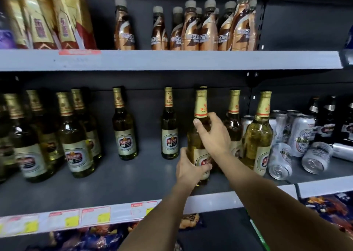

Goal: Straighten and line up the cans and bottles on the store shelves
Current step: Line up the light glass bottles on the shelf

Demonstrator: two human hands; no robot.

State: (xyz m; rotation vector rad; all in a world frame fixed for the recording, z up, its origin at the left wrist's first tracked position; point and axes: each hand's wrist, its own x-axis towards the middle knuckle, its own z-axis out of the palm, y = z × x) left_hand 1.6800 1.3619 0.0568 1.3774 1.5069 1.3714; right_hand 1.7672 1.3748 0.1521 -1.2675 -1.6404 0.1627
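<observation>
A clear beer bottle [198,136] with a gold foil neck and pale yellow beer stands upright near the front of the grey middle shelf [114,178]. The left hand [188,167] grips its label; the right hand [212,134] wraps its shoulder. Two silver cans [298,159] lie tipped at right against a dark back wall.

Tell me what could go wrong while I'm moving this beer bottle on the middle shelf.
Your left hand and right hand grip the bottle close to its neighbours, so swinging it could knock glass together. Tipped cans lie just right of them; a bump might roll one toward the shelf edge. The bottle also seems near that edge, so set it down carefully.
</observation>
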